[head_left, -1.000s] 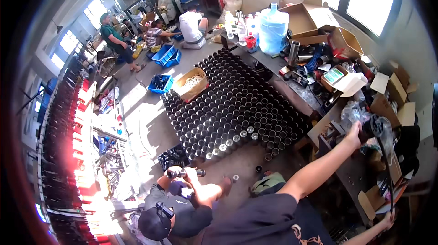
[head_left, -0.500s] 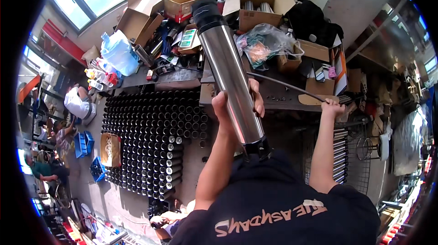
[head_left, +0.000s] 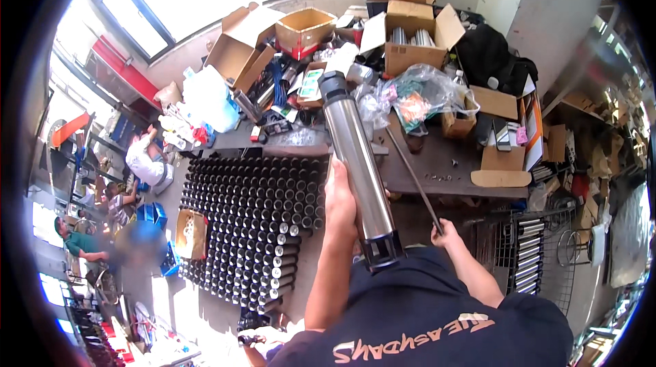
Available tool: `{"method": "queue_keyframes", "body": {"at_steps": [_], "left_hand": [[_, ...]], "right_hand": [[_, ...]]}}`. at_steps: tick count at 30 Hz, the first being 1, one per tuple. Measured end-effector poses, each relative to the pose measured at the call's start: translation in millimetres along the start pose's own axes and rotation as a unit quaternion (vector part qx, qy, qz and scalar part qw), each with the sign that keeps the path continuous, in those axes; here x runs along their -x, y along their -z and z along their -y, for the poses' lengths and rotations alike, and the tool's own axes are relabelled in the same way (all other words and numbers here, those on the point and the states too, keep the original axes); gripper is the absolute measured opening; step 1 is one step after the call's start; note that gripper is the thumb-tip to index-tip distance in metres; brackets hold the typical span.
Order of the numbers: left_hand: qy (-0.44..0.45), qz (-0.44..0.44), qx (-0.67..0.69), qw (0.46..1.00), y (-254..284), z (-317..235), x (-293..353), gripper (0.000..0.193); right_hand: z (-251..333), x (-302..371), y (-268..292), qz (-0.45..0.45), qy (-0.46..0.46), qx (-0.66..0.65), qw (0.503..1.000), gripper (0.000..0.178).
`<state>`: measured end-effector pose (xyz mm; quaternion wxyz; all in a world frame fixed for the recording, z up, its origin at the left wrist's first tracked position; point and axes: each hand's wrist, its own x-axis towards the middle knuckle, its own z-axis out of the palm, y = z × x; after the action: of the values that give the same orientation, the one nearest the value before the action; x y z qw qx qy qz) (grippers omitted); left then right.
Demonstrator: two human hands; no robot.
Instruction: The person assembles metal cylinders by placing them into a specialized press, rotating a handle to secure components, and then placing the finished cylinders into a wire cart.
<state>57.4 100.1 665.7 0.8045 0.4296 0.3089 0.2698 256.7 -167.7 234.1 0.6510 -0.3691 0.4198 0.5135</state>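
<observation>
A long polished steel cylinder (head_left: 359, 162) with black end caps, like a submersible pump body, slants across the middle of the view. My left hand (head_left: 339, 195) is closed around its lower half, thumb along the left side and most fingers hidden behind it. The cylinder's slotted black near end rests close to my dark shirt. In my right hand (head_left: 445, 232) is the near end of a thin dark metal rod (head_left: 414, 173). The rod runs up and left over the workbench edge; whether its far tip touches anything I cannot tell.
Behind the cylinder stands a cluttered workbench (head_left: 437, 186) with cardboard boxes (head_left: 417, 59), plastic bags (head_left: 444, 97) and small loose parts. Rows of black tubes (head_left: 246, 210) cover the floor at left. A wire rack (head_left: 529, 257) of steel tubes stands at right. Other people (head_left: 147, 162) work at far left.
My right hand has come left and closer to my body, so the rod slopes more steeply. The cylinder appears lower, still in my left hand. The view has shifted, showing more window.
</observation>
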Motion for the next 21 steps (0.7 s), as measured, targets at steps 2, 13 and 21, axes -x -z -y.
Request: {"method": "queue_keyframes", "body": {"at_steps": [2, 13, 21], "left_hand": [[0.017, -0.011, 0.01, 1.0, 0, 3, -5, 0.062], [0.011, 0.242, 0.415, 0.877, 19, 63, -41, 0.061], [0.062, 0.17, 0.377, 0.908, 23, 50, -43, 0.066]], "right_hand": [[-1, -5, -27, 0.018, 0.019, 0.03, 0.999, 0.031], [-7, 0, -82, 0.07, 0.115, 0.229, 0.964, 0.048], [6, -2, 32, -0.023, 0.134, 0.253, 0.958, 0.042]]}}
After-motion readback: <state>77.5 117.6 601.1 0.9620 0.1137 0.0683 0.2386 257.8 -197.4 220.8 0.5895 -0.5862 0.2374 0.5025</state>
